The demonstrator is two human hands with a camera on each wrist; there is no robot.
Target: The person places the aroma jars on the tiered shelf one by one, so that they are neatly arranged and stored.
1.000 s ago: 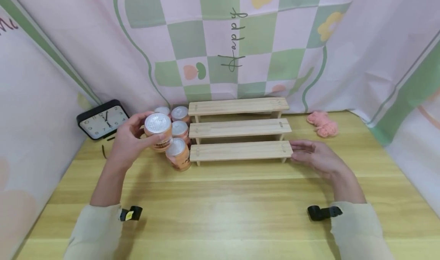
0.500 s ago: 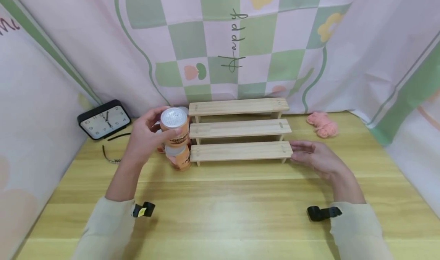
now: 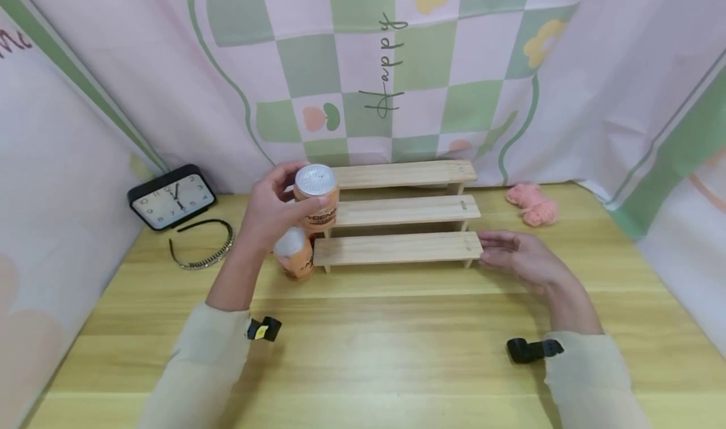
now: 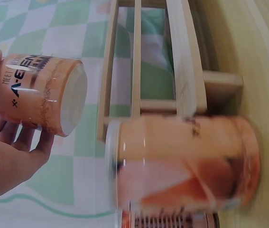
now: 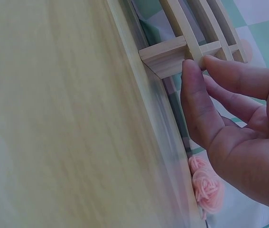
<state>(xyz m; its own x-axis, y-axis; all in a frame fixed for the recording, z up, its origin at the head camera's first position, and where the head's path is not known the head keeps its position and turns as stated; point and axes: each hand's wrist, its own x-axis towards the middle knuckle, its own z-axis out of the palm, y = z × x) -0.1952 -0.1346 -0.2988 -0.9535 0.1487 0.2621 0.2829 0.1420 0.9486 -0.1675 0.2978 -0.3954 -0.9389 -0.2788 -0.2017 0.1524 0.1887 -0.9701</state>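
Note:
An orange printed can point(image 3: 320, 213) with a silvery top is held up by my left hand point(image 3: 275, 205), thumb on the near side and fingers behind. It hangs over the left end of the three-step wooden shelf point(image 3: 397, 247). In the left wrist view the raised can point(image 4: 34, 95) is apart from the shelf, its pale base showing. Another orange can point(image 3: 296, 262) stands on the table at the shelf's left end; more cans behind it are mostly hidden. My right hand point(image 3: 524, 259) pinches the right end of the lowest board between thumb and finger, as the right wrist view shows.
A black-framed clock point(image 3: 172, 199) leans at the back left, with a dark headband point(image 3: 218, 256) in front of it. Pink yarn point(image 3: 533, 205) lies at the back right. A checked curtain point(image 3: 368, 70) hangs behind the wooden table point(image 3: 386, 353).
My left hand has carried the can rightward and slightly back, from above the grouped cans to the shelf's left end. The headband has come into full view. My right hand stays put.

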